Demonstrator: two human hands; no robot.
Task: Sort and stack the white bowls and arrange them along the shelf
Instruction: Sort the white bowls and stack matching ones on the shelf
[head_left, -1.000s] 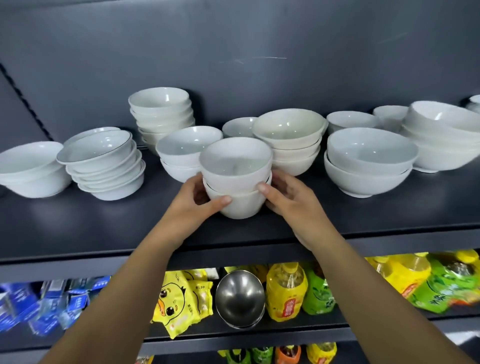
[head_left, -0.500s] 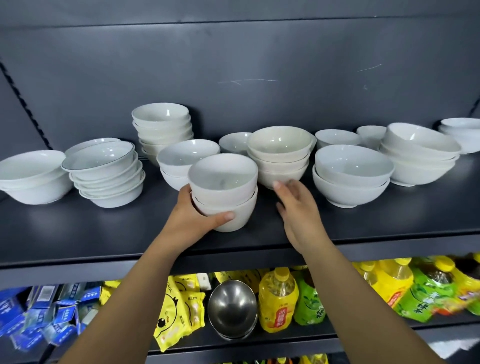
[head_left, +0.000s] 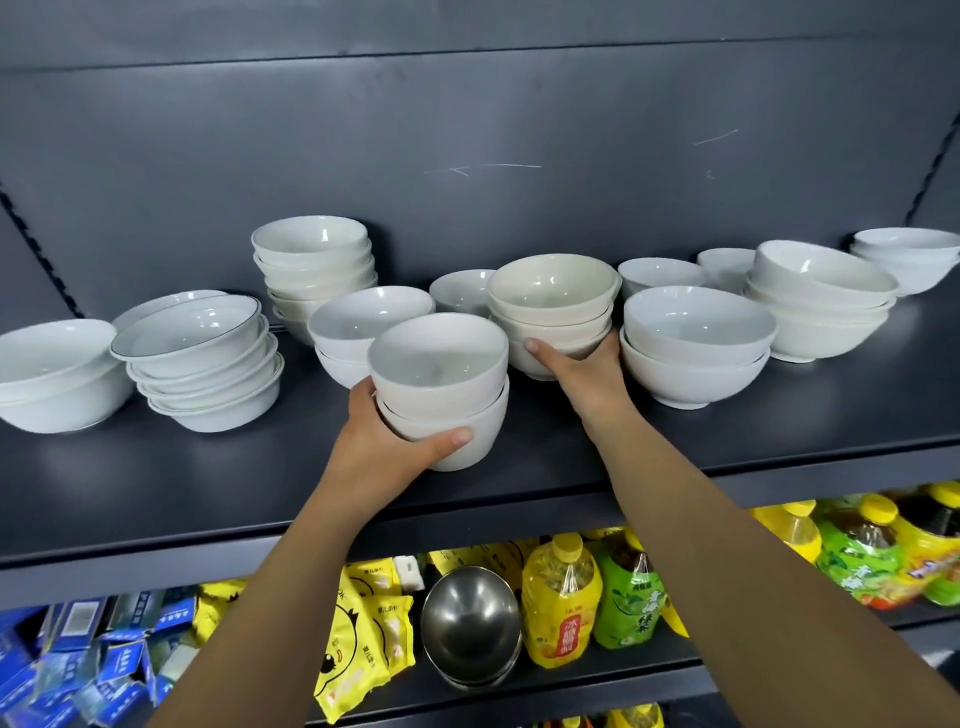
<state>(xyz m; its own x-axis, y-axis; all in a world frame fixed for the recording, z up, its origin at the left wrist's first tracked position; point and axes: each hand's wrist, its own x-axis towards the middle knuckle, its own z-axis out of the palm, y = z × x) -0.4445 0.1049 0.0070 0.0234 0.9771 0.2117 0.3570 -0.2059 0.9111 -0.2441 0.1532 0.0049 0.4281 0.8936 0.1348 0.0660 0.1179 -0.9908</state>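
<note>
Your left hand (head_left: 387, 441) grips the two-bowl stack (head_left: 439, 384) near the shelf's (head_left: 260, 483) front edge, thumb across the lower bowl; your right hand (head_left: 587, 376) curls round the base of the cream stack (head_left: 553, 296) just behind it.

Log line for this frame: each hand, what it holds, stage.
left hand: grips two-bowl stack, front of shelf | right hand: holds base of cream bowl stack | stage: stacks not yet combined
</note>
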